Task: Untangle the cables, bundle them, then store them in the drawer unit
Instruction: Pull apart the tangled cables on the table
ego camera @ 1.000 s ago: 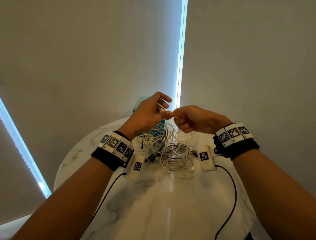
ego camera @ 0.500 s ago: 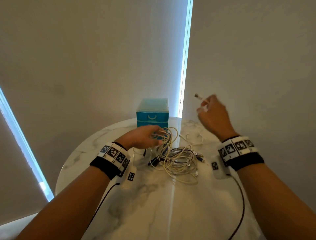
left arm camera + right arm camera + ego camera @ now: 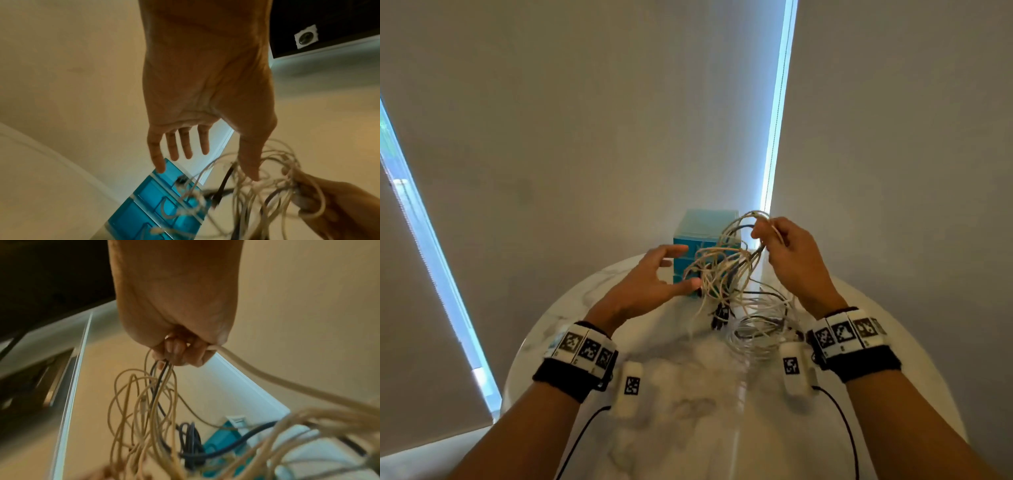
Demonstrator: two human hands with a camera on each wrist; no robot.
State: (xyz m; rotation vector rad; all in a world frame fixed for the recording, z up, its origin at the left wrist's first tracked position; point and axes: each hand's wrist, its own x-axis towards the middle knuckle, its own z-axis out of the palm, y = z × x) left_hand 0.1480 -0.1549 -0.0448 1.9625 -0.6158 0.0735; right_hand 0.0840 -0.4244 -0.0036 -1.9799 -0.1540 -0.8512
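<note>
A tangle of white and black cables (image 3: 726, 270) hangs above the round marble table (image 3: 688, 411). My right hand (image 3: 774, 236) grips the top of the tangle and holds it raised; its curled fingers (image 3: 180, 352) close round several strands (image 3: 144, 402). My left hand (image 3: 671, 267) is spread beside the hanging loops, its thumb at their lower left. The left wrist view shows straight fingers (image 3: 179, 146) and the cables (image 3: 257, 186) past the thumb. The blue drawer unit (image 3: 698, 240) stands behind the tangle, drawers closed. More white coils (image 3: 760, 325) lie on the table.
Grey roller blinds with bright gaps stand close behind the table. Black sensor leads (image 3: 839, 421) run from both wrists along my forearms. The table's near half (image 3: 688, 428) carries only marble veining.
My right hand came back from the upper right and lifted the cable tangle off the table. My left hand let go of the pile and spread open beside the raised loops.
</note>
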